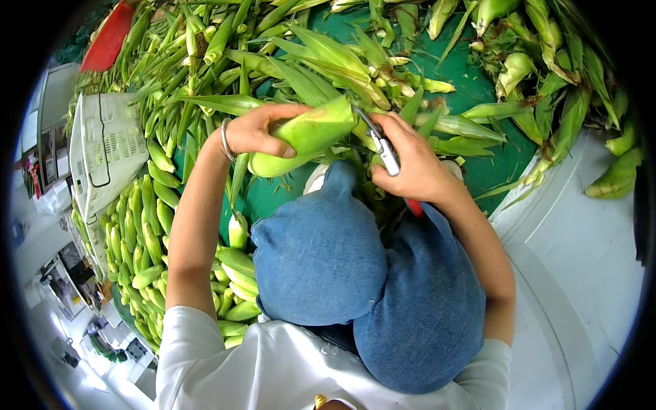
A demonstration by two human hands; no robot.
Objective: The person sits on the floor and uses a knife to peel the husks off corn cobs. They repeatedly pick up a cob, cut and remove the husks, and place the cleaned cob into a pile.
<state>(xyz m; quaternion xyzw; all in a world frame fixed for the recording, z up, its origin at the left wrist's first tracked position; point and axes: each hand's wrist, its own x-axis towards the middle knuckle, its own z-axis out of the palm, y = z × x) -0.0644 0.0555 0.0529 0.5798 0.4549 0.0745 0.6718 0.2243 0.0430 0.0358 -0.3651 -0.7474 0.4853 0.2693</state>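
Note:
My left hand (256,130), with a bangle at its wrist, grips a green ear of corn (307,136) still in its husk. The ear lies tilted above my knees, its cut-looking end up and to the right. In my right hand (410,159) is a pair of pruning shears (383,146), mostly covered by the fingers. Their curved metal blade meets the ear's right end. Beneath that hand a small red piece (414,207) shows; whether it belongs to the shears I cannot tell. Loose corn husks (333,66) lie just beyond both hands.
A green floor covering (471,66) bears heaped husks and stalks. Trimmed ears of corn (138,220) are piled to the left, near a white plastic crate (110,143). A red object (108,38) stands at upper left. A curved pale surface (569,277) lies to the right.

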